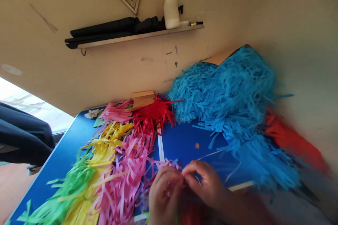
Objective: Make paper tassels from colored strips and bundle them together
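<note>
Pink paper (169, 190), just a small piece showing, sits between the two hands at the lower middle of the view, above the near part of the blue table (182, 140). The left hand (165, 193) has it pinched and curled under the fingers; the right hand (208, 182) brings thumb and finger to the left's fingertips, though I cannot tell what it grasps there. The paper should be nearly weightless, limp and easy to tear or crease, so a light pinch at a gathered end, rather than on a loose strip, would probably suit it best. A thin white thread (211, 154) near the right hand looks fine enough to slip; its ends cannot be traced. Fingers cover the pinch itself, and red paper (192, 211) beneath is dim and cut off below. Farther out, the pink fringe (126, 179) and yellow fringe (102, 154) lie leftward, running toward the bottom edge, while the blue fringe heap (224, 88) rises behind to the right, its near end blurred.
</note>
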{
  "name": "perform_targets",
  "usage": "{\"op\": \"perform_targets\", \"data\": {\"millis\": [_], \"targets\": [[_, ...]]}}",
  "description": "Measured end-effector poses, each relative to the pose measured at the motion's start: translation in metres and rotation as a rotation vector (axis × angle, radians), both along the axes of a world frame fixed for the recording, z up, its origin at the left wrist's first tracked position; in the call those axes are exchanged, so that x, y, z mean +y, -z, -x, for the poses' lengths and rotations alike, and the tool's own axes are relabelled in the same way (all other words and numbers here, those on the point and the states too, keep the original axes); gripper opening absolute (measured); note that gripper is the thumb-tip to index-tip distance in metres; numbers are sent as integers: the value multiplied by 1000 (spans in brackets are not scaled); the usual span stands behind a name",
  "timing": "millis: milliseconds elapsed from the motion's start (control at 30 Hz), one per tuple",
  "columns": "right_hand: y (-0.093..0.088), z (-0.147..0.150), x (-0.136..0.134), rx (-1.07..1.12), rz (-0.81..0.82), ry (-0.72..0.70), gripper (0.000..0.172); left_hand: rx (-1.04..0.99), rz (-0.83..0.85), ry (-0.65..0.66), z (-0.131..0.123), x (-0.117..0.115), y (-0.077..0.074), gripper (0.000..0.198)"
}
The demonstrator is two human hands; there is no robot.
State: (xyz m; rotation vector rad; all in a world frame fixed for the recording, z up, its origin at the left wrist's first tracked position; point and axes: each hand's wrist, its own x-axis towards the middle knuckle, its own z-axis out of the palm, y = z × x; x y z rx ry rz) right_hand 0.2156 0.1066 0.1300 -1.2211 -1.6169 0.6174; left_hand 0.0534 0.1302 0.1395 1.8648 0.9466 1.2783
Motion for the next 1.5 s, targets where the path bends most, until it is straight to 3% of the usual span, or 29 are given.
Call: {"op": "perform_targets", "data": {"millis": [167,400,600,733,833,1133,1300,1367,1500], "targets": [[2,-3,-3,7,4,45,15,108,-16,-7,-3,1,0,8],[-8,-7,-2,378,440,-135,11,-24,271,224,4,2,2,11],[-7,-3,0,164,266,26,12,124,124,5,0,3,12,3],[-3,-2,1,168,272,61,13,142,-97,-63,-2,-1,11,15],[-2,-2,1,157,261,63,12,132,-84,-81,-4,-2,11,14],[-4,-4,1,171,290,9,11,65,296,-16,-4,-3,16,7],[2,-4,5,251,336,38,16,-47,407,188,-4,-5,11,14],[1,-5,5,277,355,45,18,-101,477,165,-5,-4,12,13],[-7,-5,5,417,450,9,19,-470,952,113,-7,-2,17,20]]}}
